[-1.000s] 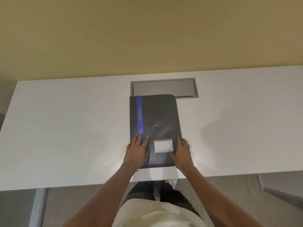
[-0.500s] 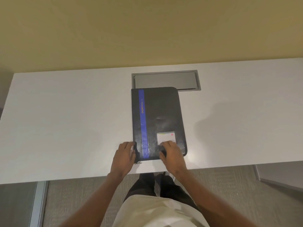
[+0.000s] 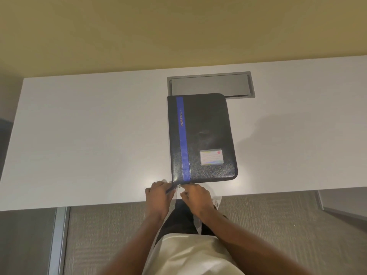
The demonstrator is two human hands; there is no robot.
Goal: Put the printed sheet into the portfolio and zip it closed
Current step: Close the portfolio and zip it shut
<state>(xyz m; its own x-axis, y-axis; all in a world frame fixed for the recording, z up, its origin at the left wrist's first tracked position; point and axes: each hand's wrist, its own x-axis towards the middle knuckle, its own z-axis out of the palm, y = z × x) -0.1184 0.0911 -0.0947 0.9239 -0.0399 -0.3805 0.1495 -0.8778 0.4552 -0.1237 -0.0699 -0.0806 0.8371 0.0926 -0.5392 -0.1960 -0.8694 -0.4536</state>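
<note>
The black portfolio (image 3: 204, 135) lies closed and flat on the white desk (image 3: 89, 135). It has a blue stripe down its left side and a small card label (image 3: 211, 157) near its right corner. Both hands are at its near left corner. My left hand (image 3: 158, 195) pinches the dark zipper end that sticks out from that corner. My right hand (image 3: 195, 197) has its fingertips closed at the silver zipper pull (image 3: 178, 186) on the near edge. The printed sheet is not visible.
A grey cable hatch (image 3: 210, 84) is set into the desk just behind the portfolio, whose far edge overlaps it. The desk's near edge runs right under my hands, with carpet floor below. A yellow wall stands behind the desk.
Both hands came off the portfolio's cover and moved to its near left corner, where they closed on the zipper. The portfolio has not shifted on the desk.
</note>
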